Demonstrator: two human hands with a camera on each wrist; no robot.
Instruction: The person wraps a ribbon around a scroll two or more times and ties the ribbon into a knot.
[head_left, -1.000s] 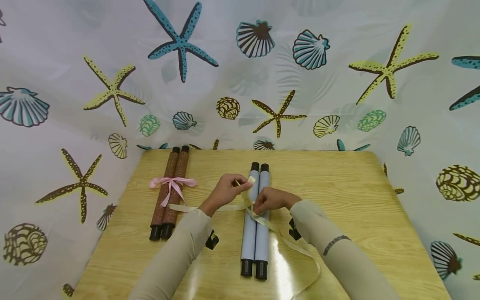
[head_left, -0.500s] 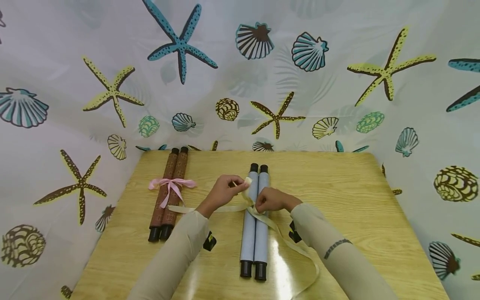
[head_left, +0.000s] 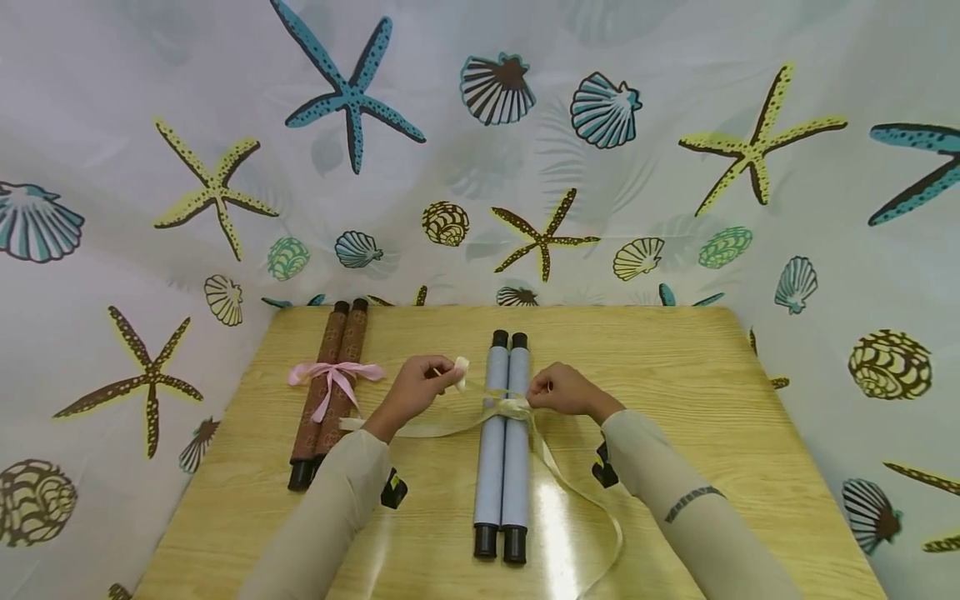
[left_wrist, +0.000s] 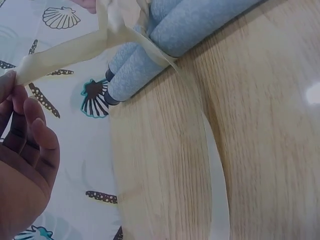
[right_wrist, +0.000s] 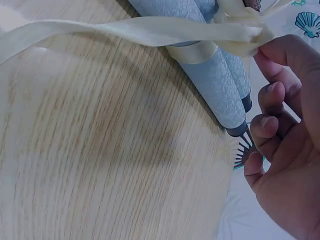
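Two pale blue rolls (head_left: 516,475) with black end caps lie side by side on the wooden table. A cream ribbon (left_wrist: 65,54) goes round both rolls at about mid-length and is looped and gathered on top. To the left of the rolls, my left hand (head_left: 416,387) pinches one part of the ribbon between thumb and finger, drawn taut in the left wrist view. On the other side, my right hand (head_left: 566,390) pinches another part of it close to the gathered spot (right_wrist: 242,35). Loose ribbon tails trail left and toward the front right.
Two brown patterned rolls (head_left: 309,433) with black caps lie at the left, tied with a pink ribbon bow (head_left: 337,375). One cream tail reaches over to them. A white curtain (head_left: 450,167) printed with shells and starfish surrounds the table (head_left: 675,467).
My hands have moved apart, the left one leftward and the right one slightly rightward. The ribbon between them has drawn into a tighter gather on the blue rolls.
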